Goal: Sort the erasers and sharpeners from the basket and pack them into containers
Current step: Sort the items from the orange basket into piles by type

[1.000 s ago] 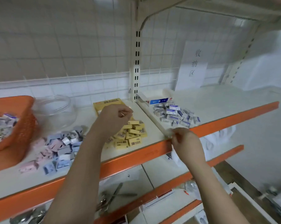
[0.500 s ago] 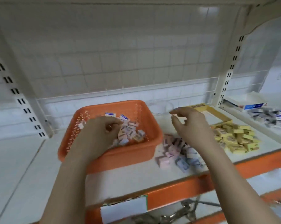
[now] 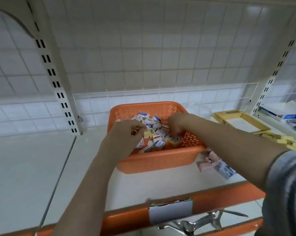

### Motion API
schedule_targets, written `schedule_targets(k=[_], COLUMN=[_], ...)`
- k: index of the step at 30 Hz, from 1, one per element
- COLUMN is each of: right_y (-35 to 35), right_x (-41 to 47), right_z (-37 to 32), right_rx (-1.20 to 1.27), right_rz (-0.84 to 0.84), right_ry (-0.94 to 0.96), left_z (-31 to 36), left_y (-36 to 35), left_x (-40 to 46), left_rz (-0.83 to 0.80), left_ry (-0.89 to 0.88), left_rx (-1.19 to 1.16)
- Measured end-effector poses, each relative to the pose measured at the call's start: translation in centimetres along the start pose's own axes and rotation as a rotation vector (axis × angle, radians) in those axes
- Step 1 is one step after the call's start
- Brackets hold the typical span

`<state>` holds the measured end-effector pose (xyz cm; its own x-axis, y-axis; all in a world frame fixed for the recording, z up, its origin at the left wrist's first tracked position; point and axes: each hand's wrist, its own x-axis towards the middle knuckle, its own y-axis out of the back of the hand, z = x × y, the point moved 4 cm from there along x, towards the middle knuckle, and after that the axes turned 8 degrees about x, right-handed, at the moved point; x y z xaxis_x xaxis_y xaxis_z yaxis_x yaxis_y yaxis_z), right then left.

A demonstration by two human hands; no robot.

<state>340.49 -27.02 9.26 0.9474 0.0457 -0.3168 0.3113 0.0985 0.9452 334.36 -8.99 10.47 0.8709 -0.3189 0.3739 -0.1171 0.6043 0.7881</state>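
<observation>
An orange perforated basket (image 3: 157, 161) stands on the white shelf and holds several small boxed erasers and sharpeners (image 3: 158, 139), mostly white, blue and pink. My left hand (image 3: 125, 135) is over the basket's left side, fingers curled, fingertips pinching a yellow boxed eraser (image 3: 149, 133). My right hand (image 3: 176, 125) reaches in from the right with its fingers curled down into the pile; what they hold is hidden.
Right of the basket lie a pile of pink and blue boxes (image 3: 212, 161), an open yellow carton (image 3: 242, 120), yellow erasers (image 3: 284, 140) and a clear jar (image 3: 200, 109). A slotted upright (image 3: 58, 92) stands left. Metal utensils (image 3: 195, 223) lie below the orange shelf edge (image 3: 229, 193).
The view swung left from the sorted piles to the basket. My right hand moved from above the pink pile into the basket; my left hand stays in it.
</observation>
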Motion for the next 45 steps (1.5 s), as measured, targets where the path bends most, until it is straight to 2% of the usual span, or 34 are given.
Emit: schedule_targets(k=[5, 9, 14, 19, 24, 30, 41, 45], right_y=[-0.8, 0.5, 3.5, 2.5, -0.2, -3.0, -3.7, -3.7], right_x=[0.4, 0.0, -4.4, -10.1, -14.7, -17.4, -17.7, -17.9], right_z=[-0.3, 0.3, 2.2, 3.9, 4.7, 5.0, 4.4, 4.8], right_rx=[-0.005, 0.129, 0.606, 0.935, 1.184, 1.491, 1.461, 1.453], right_rz=[0.011, 0.172, 0.563, 0.794, 0.880, 0.901, 0.938, 0.980], right_ry=[-0.008, -0.015, 0.067, 0.077, 0.056, -0.007, -0.031, -0.077], left_z=[-0.6, -0.6, 0.4, 1.0, 0.1, 0.8, 1.5, 2.2], left_y=[-0.2, -0.1, -0.6, -3.5, -7.0, -8.1, -8.3, -6.4], left_x=[-0.2, -0.2, 1.4, 5.6, 8.4, 9.1, 8.8, 8.8], left_rz=[0.041, 0.020, -0.208, -0.450, -0.615, -0.717, -0.690, -0.599], left_ry=[0.070, 0.092, -0.025, -0.140, -0.163, -0.167, -0.127, -0.106], left_rx=[0.032, 0.054, 0.109, 0.360, 0.557, 0.570, 0.506, 0.446])
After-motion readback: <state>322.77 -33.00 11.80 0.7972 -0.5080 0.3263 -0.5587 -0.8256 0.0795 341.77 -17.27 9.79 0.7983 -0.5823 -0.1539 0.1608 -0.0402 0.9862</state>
